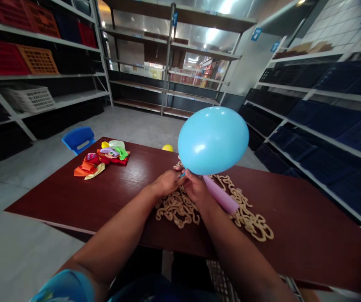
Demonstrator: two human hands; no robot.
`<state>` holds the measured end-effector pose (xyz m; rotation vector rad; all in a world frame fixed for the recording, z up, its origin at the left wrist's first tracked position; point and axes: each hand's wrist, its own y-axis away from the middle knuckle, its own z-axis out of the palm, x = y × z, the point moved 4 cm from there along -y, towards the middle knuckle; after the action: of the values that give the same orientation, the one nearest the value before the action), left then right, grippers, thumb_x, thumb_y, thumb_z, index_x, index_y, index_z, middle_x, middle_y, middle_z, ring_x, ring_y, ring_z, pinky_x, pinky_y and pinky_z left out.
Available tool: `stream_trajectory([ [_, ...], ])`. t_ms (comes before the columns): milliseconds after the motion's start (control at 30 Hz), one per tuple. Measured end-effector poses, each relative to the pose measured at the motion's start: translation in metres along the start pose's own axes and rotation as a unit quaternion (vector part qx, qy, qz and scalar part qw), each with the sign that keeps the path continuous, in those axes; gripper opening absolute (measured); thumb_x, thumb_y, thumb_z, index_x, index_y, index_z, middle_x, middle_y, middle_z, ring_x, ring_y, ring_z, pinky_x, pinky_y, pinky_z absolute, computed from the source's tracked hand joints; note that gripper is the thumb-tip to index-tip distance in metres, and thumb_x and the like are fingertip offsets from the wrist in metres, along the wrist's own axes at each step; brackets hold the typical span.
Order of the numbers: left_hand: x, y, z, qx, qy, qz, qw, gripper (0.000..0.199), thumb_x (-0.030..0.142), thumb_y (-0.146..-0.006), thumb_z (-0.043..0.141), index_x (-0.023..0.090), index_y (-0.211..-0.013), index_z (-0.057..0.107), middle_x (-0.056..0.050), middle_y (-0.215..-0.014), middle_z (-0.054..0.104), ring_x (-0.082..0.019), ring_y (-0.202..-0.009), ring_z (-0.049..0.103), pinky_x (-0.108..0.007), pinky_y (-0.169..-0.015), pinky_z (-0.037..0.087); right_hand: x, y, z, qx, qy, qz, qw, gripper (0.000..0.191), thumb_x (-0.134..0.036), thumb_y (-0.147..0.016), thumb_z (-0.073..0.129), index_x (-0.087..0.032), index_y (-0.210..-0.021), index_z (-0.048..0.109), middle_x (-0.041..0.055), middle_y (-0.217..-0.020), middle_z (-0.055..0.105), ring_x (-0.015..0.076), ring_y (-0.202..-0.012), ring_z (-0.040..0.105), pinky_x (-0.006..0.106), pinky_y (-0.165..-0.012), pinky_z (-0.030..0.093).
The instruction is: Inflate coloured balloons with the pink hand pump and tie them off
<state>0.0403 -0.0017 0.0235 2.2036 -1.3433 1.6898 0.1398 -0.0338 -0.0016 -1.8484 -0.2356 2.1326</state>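
A large inflated blue balloon (213, 140) is held above the middle of the dark red-brown table (130, 184). Its neck lies between my two hands. My left hand (168, 182) pinches the blue neck from the left, and my right hand (195, 183) closes round it just under the balloon. Beneath and beside my hands, beige curly pieces (179, 209) lie on the tabletop. A pink-purple tube (221, 195) rests among them, right of my right hand, its far end hidden behind the balloon.
Deflated balloons or cloths in several colours (87, 167) lie at the table's back left. Beyond are a blue chair (79, 138) and a yellow ball-like object (168, 148). Shelves with crates (37, 59) line the left, and a rack with dark boxes (334, 113) the right.
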Motion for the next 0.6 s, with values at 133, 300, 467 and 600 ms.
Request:
stream_trajectory([
  [133, 0.012, 0.002, 0.001, -0.026, 0.063, -0.022, 0.997, 0.02, 0.035, -0.079, 0.051, 0.019, -0.072, 0.061, -0.003, -0.062, 0.058, -0.014, -0.054, 0.05, -0.023, -0.054, 0.038, -0.001, -0.001, -0.002, -0.019, -0.012, 0.02, 1.0, 0.033, -0.05, -0.08, 0.042, -0.022, -0.088, 0.055, 0.0064, -0.113, 0.057, 0.0203, -0.105, 0.052, 0.037, -0.08, 0.048],
  [300, 0.013, 0.003, 0.005, 0.001, 0.173, -0.073, 0.982, 0.029, 0.039, -0.08, 0.049, 0.017, -0.062, 0.054, -0.001, -0.053, 0.05, -0.012, -0.051, 0.046, -0.023, -0.053, 0.037, -0.003, -0.001, -0.004, -0.025, -0.017, 0.048, 0.998, 0.039, -0.054, -0.079, 0.041, -0.023, -0.101, 0.051, 0.0052, -0.115, 0.054, 0.0162, -0.083, 0.059, 0.029, -0.057, 0.05],
  [467, 0.0, 0.002, 0.013, -0.035, 0.356, -0.162, 0.92, 0.028, 0.037, -0.079, 0.05, 0.014, -0.062, 0.051, 0.0, -0.051, 0.045, -0.009, -0.045, 0.043, -0.021, -0.044, 0.033, -0.005, 0.001, 0.002, -0.04, -0.054, 0.073, 0.995, 0.035, -0.051, -0.076, 0.049, -0.023, -0.098, 0.053, 0.0011, -0.094, 0.061, 0.0087, -0.05, 0.05, 0.027, -0.048, 0.048],
  [600, -0.014, 0.0, 0.003, 0.005, 0.528, -0.238, 0.815, 0.023, 0.025, -0.074, 0.055, 0.015, -0.057, 0.045, 0.003, -0.046, 0.035, -0.006, -0.04, 0.034, -0.019, -0.039, 0.029, -0.008, 0.003, 0.004, -0.014, 0.036, 0.03, 0.999, 0.03, -0.042, -0.074, 0.058, -0.022, -0.096, 0.058, 0.0011, -0.09, 0.062, 0.0143, -0.075, 0.058, 0.031, -0.068, 0.05],
])
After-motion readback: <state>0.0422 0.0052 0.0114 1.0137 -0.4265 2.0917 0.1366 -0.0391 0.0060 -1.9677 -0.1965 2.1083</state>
